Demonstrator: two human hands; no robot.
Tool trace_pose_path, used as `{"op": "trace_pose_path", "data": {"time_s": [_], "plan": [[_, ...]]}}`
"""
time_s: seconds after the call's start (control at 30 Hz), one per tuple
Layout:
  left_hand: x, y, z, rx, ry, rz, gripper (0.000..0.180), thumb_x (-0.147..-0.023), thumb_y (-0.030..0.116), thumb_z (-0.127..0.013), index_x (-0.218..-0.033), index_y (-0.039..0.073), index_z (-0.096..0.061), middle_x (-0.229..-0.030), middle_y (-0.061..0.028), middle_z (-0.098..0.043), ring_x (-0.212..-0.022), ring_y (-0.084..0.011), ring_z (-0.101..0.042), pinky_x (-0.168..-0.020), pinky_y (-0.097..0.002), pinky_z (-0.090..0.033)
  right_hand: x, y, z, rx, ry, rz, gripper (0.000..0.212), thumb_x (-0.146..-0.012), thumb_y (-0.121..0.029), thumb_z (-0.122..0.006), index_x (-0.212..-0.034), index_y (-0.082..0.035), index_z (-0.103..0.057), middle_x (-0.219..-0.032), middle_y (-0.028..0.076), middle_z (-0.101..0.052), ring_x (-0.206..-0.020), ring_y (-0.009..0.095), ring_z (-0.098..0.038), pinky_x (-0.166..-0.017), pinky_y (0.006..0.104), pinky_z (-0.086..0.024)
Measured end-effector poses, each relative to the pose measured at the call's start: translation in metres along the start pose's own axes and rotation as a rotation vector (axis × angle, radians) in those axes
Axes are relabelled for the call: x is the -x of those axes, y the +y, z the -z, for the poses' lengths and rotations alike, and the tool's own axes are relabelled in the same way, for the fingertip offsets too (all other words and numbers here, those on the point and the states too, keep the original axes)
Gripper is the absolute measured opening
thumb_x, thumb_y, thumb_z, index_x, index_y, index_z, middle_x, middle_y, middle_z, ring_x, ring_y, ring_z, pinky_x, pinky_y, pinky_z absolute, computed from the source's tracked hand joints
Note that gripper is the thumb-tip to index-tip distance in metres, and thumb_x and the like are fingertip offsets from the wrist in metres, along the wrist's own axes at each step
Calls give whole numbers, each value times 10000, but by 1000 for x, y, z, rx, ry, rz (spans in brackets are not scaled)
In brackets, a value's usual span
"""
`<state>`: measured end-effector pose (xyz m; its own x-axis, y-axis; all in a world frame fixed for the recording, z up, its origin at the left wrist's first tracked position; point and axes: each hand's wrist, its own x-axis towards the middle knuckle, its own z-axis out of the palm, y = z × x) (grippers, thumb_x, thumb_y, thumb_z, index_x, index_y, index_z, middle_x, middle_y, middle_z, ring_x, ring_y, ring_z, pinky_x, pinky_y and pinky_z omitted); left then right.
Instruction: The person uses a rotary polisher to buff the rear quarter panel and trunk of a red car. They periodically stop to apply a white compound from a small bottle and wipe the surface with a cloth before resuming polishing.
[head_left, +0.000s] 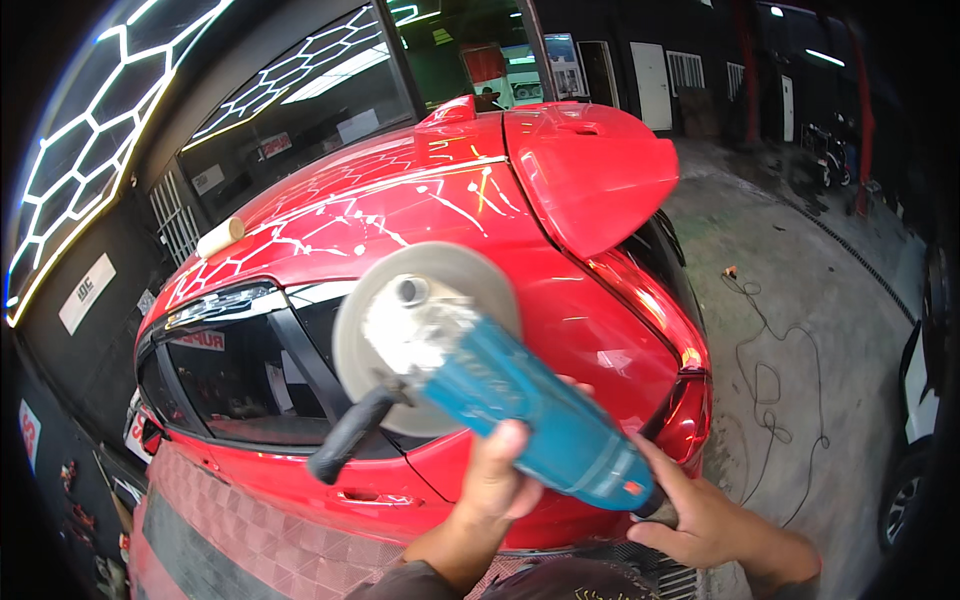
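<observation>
A teal rotary polisher (540,410) with a silver head and a pale round pad (490,285) slants across the middle, in front of the rear side of a red car (590,345). Around the middle of its body wraps my left hand (495,485), thumb on top. My right hand (695,510) grips the rear end near the cord. The black side handle (350,435) sticks out to the left, with no hand on it. Whether the pad touches the paint I cannot tell. White streaks and spots (450,205) show on the roof side above the pad.
A cream-coloured cylinder (220,237) lies on the roof edge. The red rear spoiler (600,180) juts out at the back. A dark cable (765,400) lies in loops on the grey floor to the right. Part of a white vehicle (912,400) stands at the far right.
</observation>
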<state>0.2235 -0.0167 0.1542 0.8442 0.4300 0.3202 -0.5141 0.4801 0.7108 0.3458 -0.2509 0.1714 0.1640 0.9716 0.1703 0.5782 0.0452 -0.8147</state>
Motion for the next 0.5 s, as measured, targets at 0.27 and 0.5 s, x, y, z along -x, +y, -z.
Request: {"op": "trace_pose_path", "data": {"time_s": [0.27, 0.5], "plan": [[-6, -73, -34, 87, -42, 273, 520, -936, 230, -848, -1341, 16, -602, -1240, -89, -688, -1150, -198, -659, -1019, -401, -541, 83, 20, -33, -537, 314, -488, 929, -999, -324, -714, -1698, -39, -172, -1626, 172, -409, -1494, 183, -405, -1224, 330, -312], [-4, -38, -4, 123, -41, 154, 646, -900, 315, -861, -1395, 27, -561, -1285, -121, -671, -1220, -253, -647, -1058, -451, -535, 30, -11, -36, -270, 347, -164, 852, -998, -271, -709, -1661, 12, -255, -1573, 180, -472, -1403, 268, -496, -1185, 405, -378]]}}
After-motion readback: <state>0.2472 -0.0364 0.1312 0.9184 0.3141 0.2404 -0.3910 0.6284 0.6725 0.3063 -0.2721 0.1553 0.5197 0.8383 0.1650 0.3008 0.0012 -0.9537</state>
